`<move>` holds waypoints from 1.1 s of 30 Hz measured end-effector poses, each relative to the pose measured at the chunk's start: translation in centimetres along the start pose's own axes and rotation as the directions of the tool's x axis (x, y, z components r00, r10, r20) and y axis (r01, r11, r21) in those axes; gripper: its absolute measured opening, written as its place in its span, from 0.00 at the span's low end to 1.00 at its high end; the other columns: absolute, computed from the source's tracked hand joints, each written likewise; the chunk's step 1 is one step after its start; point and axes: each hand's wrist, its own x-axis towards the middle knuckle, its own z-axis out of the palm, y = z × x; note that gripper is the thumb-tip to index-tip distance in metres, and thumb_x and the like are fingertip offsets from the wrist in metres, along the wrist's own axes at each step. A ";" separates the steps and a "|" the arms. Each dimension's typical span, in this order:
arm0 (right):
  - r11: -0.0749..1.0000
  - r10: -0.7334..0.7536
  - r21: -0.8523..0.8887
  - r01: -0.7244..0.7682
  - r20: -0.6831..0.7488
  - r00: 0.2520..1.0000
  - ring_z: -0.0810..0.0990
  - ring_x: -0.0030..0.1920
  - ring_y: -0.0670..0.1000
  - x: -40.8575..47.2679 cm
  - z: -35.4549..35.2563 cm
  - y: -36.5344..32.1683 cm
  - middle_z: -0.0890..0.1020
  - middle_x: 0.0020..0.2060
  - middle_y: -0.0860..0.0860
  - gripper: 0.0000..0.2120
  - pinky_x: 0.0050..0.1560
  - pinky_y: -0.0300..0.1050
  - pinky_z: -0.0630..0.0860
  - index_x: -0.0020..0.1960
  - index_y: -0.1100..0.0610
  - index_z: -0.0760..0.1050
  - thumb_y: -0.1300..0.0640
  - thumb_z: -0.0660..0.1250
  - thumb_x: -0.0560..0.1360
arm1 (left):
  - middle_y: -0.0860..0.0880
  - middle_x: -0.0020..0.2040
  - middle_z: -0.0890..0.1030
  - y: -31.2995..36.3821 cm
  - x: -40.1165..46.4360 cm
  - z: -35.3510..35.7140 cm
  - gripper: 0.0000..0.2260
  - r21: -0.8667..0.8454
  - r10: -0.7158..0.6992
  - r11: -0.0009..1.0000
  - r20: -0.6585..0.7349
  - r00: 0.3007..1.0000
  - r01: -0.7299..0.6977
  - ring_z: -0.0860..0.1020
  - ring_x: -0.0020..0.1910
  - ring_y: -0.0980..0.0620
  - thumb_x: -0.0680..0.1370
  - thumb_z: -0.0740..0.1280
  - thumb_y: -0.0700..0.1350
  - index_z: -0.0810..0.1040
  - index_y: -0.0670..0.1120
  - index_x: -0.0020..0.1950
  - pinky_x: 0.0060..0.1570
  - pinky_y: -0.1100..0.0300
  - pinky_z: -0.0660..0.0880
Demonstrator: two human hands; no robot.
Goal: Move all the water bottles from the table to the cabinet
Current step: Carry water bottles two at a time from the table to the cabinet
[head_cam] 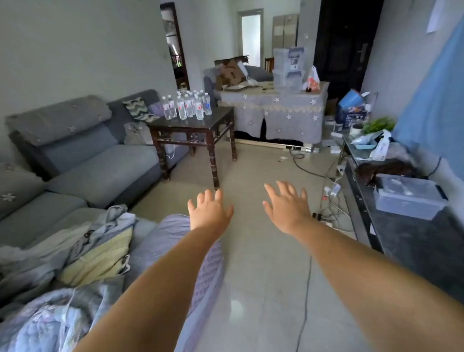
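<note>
Sofa (75,160), grey, sectional, along the left wall, with rumpled bedding (70,260) heaped on its near end.

Cabinet (417,237), dark, low, along the right wall; its top carries a clear lidded box (408,196), a green plant (379,123) and loose clutter. Judged to be the destination, though nothing marks it as such.

Covered table (276,113), grey cloth with flower trim, at the far end, stacked with clear bins (289,67) and a cardboard box (231,70).

Worktop (195,124), a dark wooden square table between sofa and covered table.

Water bottles (187,106), clear plastic with red-and-white labels, standing upright in a tight cluster on the far left part of the worktop. Exact count cannot be told. None stands on the cabinet.

Left hand (209,209), held out over the floor, fingers spread, grip released, holding nothing.

Right hand (287,204), likewise extended, fingers spread, grip released, holding nothing.

Cables and a power strip (329,196) lie on the floor near the cabinet base.

Step in hand: approach, no bottle yet taken; both hands are well apart from the bottles. Next move calls for walking up to the worktop, closing each grip round a bottle at the near edge of the cluster without toppling its neighbours, then turning right to the cabinet, clear of the cables.
</note>
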 end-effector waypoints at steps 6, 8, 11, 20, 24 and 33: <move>0.999 -0.027 -0.029 0.028 0.040 0.999 0.55 0.76 0.55 8.7 2.6 4.6 0.59 0.76 0.55 0.25 0.72 0.63 0.54 0.77 0.49 0.56 0.45 0.52 0.81 | 0.46 0.70 0.67 3.2 8.6 3.5 0.24 -0.014 -0.044 0.999 0.033 0.998 0.045 0.64 0.71 0.45 0.80 0.55 0.58 0.62 0.49 0.74 0.71 0.45 0.58; 0.999 -0.031 -0.043 0.033 0.065 0.997 0.55 0.77 0.55 12.0 2.9 6.4 0.58 0.76 0.55 0.25 0.72 0.63 0.54 0.77 0.49 0.55 0.45 0.51 0.81 | 0.46 0.70 0.68 4.7 11.9 3.9 0.24 -0.034 -0.058 0.998 0.033 0.998 0.059 0.64 0.71 0.45 0.80 0.56 0.58 0.63 0.48 0.73 0.71 0.45 0.58; 0.997 -0.054 -0.058 0.059 0.094 0.994 0.55 0.77 0.55 17.1 3.5 8.9 0.59 0.76 0.55 0.25 0.72 0.62 0.55 0.77 0.50 0.55 0.45 0.51 0.82 | 0.46 0.70 0.67 6.7 16.5 4.8 0.24 -0.028 -0.042 0.999 0.034 0.999 0.042 0.64 0.71 0.45 0.80 0.56 0.57 0.64 0.48 0.73 0.71 0.45 0.59; 0.992 -0.102 -0.062 0.111 0.136 0.986 0.63 0.73 0.56 32.5 6.7 11.6 0.67 0.70 0.55 0.23 0.68 0.57 0.62 0.73 0.52 0.61 0.46 0.53 0.81 | 0.45 0.69 0.69 7.3 30.1 8.7 0.23 -0.042 -0.115 0.992 0.093 0.989 0.119 0.66 0.70 0.44 0.80 0.56 0.57 0.64 0.48 0.72 0.69 0.47 0.61; 0.986 -0.138 -0.070 0.151 0.168 0.976 0.66 0.71 0.56 40.0 9.9 10.5 0.70 0.69 0.55 0.22 0.67 0.57 0.62 0.73 0.53 0.63 0.47 0.52 0.81 | 0.46 0.70 0.68 5.5 36.8 11.8 0.24 -0.046 -0.125 0.990 0.133 0.983 0.132 0.65 0.71 0.44 0.80 0.55 0.57 0.62 0.48 0.74 0.69 0.46 0.62; 0.987 -0.132 -0.060 0.149 0.220 0.966 0.69 0.67 0.57 60.6 14.3 6.9 0.72 0.66 0.56 0.20 0.66 0.54 0.65 0.70 0.56 0.66 0.51 0.52 0.81 | 0.45 0.69 0.69 -0.5 57.3 14.5 0.23 -0.031 -0.115 0.992 0.202 0.973 0.124 0.67 0.69 0.44 0.80 0.56 0.57 0.62 0.48 0.73 0.65 0.47 0.66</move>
